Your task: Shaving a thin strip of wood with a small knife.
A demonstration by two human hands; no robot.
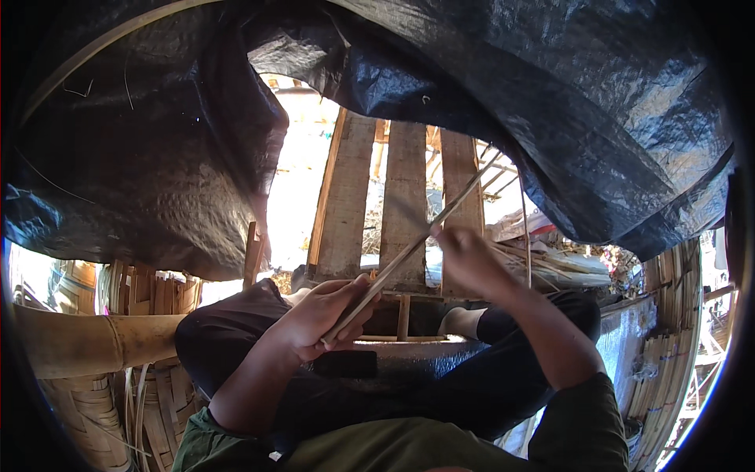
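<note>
My left hand (326, 315) is closed around the lower end of a long, thin bamboo strip (399, 262). The strip slants up and away to the right, past my right hand, toward the plank bench. Higher along it, my right hand (472, 261) is closed on a knife, whose blade (409, 212) shows as a grey blur pointing up and left across the strip. My fingers hide the knife's handle. Motion smears the right hand, so I cannot tell whether the blade touches the strip.
Wooden planks (350, 189) run away in front of me. Dark plastic sheeting (598, 102) hangs overhead and on both sides. A thick bamboo pole (102, 342) lies at left by my knee. Split bamboo pieces (550, 263) are heaped at right, near a bamboo wall (668, 370).
</note>
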